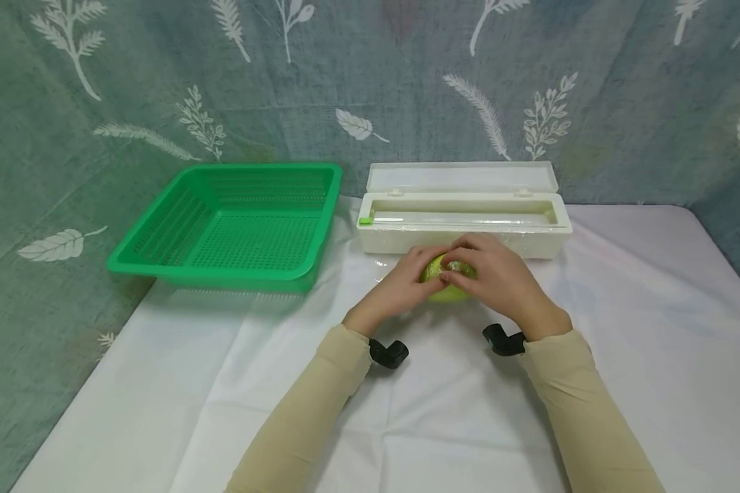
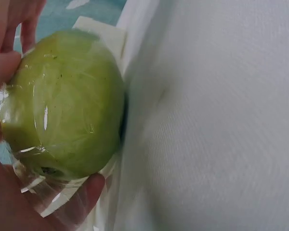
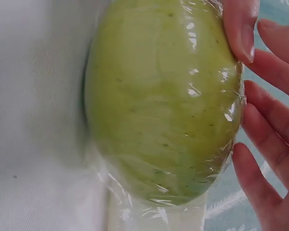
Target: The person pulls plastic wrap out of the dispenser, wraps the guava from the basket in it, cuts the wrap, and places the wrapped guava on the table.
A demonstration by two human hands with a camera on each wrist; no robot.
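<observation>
Presently, grip: left hand [image 1: 401,279] at nine o'clock, right hand [image 1: 499,277] at two, thumbs and fingers curled over the green fruit [image 3: 154,101].
Green fruit: apparently resting on the tabletop [image 1: 450,418], sheathed in clear film [image 3: 192,90], loose at the ends.
Film risk: judged liable to tear or spring back under uneven pull; slick fruit could roll if both hands release.
White box [image 1: 384,239]: twelve o'clock, lid raised.
Green basket [image 1: 247,275]: nearly ten o'clock.

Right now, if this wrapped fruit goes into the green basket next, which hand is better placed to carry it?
Probably your left hand: it touches the wrapped fruit on its left, and the green basket stands that way; your right hand would likely reach across.
</observation>
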